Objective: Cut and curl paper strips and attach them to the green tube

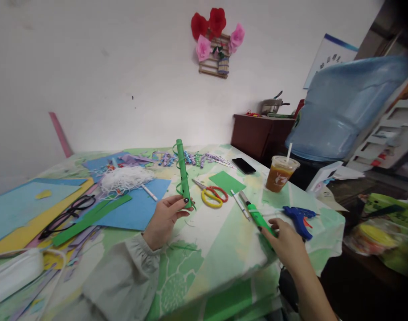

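Near the table edge [230, 289], right hand [284, 238] touches cutter [259, 220].

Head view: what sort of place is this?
Probably a craft table in a home or small workroom: scissors, a blue glue gun and cut green paper lie on a patterned tablecloth.

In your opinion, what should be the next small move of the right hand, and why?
Probably close the right hand more firmly around the green-handled tool: its fingers are already at the handle, while the left hand holds the green tube upright.
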Available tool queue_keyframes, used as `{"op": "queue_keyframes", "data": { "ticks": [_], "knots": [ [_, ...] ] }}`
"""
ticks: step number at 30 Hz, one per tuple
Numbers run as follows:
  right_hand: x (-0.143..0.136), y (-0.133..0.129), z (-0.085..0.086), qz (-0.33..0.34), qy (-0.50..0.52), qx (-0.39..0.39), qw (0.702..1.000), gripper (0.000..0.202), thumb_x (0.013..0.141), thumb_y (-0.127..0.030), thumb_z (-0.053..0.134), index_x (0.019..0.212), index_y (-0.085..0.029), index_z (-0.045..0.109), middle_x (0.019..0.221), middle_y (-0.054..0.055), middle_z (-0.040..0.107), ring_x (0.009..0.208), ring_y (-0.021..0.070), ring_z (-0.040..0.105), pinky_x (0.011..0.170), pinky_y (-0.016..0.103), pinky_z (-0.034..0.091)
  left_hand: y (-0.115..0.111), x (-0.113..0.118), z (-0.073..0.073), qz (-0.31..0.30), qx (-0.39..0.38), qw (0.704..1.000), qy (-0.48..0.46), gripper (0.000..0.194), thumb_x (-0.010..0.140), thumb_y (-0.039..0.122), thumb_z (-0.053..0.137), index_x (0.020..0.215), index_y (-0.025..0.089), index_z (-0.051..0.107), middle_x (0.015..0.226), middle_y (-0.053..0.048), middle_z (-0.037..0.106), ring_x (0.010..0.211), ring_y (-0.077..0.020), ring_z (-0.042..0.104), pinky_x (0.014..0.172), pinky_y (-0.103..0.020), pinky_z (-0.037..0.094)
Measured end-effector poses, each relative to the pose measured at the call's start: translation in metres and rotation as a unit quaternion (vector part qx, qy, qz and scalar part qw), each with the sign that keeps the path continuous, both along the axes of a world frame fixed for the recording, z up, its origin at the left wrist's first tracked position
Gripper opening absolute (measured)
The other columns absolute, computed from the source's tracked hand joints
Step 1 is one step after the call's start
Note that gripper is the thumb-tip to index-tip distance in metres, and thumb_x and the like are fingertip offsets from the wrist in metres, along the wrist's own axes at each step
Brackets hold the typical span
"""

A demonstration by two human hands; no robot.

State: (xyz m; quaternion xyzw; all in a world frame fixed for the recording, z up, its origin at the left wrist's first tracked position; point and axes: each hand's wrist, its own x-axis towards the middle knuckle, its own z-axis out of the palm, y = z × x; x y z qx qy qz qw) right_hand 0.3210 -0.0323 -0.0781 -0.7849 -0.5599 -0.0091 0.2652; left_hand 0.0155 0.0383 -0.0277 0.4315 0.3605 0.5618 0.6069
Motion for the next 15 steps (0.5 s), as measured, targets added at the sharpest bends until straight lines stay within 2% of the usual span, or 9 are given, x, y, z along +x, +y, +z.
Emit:
{"op": "queue_keyframes", "data": {
  "ticks": [3, 6, 8, 10, 11, 13, 15],
  "knots": [
    [-0.007, 0.010, -0.005, 0.019, -0.051, -0.005, 0.998, 0.036, 0.073, -0.040, 0.059, 0.097, -0.013, 0.060, 0.090, 0.015, 0.065, 0.086, 0.0291, 0.062, 0.073, 0.036, 0.045, -0.001, -0.001, -0.001, -0.022, 0.009, 1.000, -0.001, 0.019, 0.065, 0.027, 0.074, 0.075, 0.011, 0.072, 0.074, -0.006, 0.069, 0.063, -0.0118, 0.061, 0.056, -0.020, 0.048],
    [-0.005, 0.013, 0.001, 0.027, -0.024, 0.013, 0.999, 0.033, 0.077, -0.040, 0.053, 0.096, -0.014, 0.060, 0.088, 0.013, 0.066, 0.081, 0.0263, 0.063, 0.070, 0.034, 0.046, -0.003, -0.002, -0.001, -0.036, 0.017, 0.999, -0.007, 0.018, 0.068, 0.028, 0.072, 0.076, 0.012, 0.072, 0.076, -0.006, 0.069, 0.064, -0.0120, 0.061, 0.057, -0.021, 0.048],
    [0.004, 0.010, 0.006, 0.005, -0.023, 0.052, 0.998, 0.031, 0.081, -0.039, 0.047, 0.094, -0.015, 0.061, 0.086, 0.011, 0.067, 0.079, 0.0261, 0.063, 0.073, 0.037, 0.046, -0.004, -0.002, 0.000, -0.045, 0.023, 0.999, -0.009, 0.018, 0.069, 0.028, 0.071, 0.077, 0.012, 0.073, 0.076, -0.006, 0.069, 0.064, -0.0123, 0.061, 0.057, -0.021, 0.048],
    [0.019, 0.006, 0.010, -0.065, -0.065, 0.092, 0.992, 0.034, 0.081, -0.039, 0.044, 0.096, -0.015, 0.062, 0.090, 0.015, 0.066, 0.087, 0.0313, 0.061, 0.080, 0.045, 0.043, -0.006, -0.001, 0.001, -0.055, 0.030, 0.998, -0.013, 0.018, 0.069, 0.027, 0.070, 0.078, 0.012, 0.073, 0.076, -0.007, 0.069, 0.065, -0.0127, 0.061, 0.058, -0.021, 0.047],
    [0.027, 0.004, 0.009, -0.125, -0.081, 0.091, 0.985, 0.038, 0.080, -0.042, 0.044, 0.100, -0.014, 0.062, 0.096, 0.019, 0.064, 0.093, 0.0361, 0.059, 0.078, 0.048, 0.043, -0.006, -0.001, 0.002, -0.062, 0.033, 0.997, -0.016, 0.017, 0.070, 0.026, 0.070, 0.078, 0.012, 0.073, 0.076, -0.007, 0.069, 0.065, -0.0126, 0.061, 0.058, -0.021, 0.047],
    [0.042, 0.002, 0.004, -0.247, -0.065, 0.054, 0.965, 0.061, 0.073, -0.055, 0.051, 0.115, -0.012, 0.056, 0.111, 0.027, 0.057, 0.100, 0.0478, 0.052, 0.071, 0.056, 0.042, -0.008, 0.000, 0.003, -0.080, 0.037, 0.996, -0.024, 0.015, 0.070, 0.025, 0.068, 0.078, 0.013, 0.072, 0.077, -0.006, 0.069, 0.064, -0.0123, 0.060, 0.059, -0.022, 0.047],
    [0.053, 0.002, -0.005, -0.283, -0.037, 0.016, 0.958, 0.080, 0.068, -0.060, 0.055, 0.124, -0.003, 0.048, 0.113, 0.035, 0.052, 0.101, 0.0510, 0.050, 0.068, 0.057, 0.043, -0.009, 0.001, 0.003, -0.099, 0.037, 0.994, -0.028, 0.014, 0.071, 0.025, 0.067, 0.077, 0.013, 0.072, 0.077, -0.006, 0.068, 0.063, -0.0121, 0.059, 0.059, -0.023, 0.047]
  ]
}}
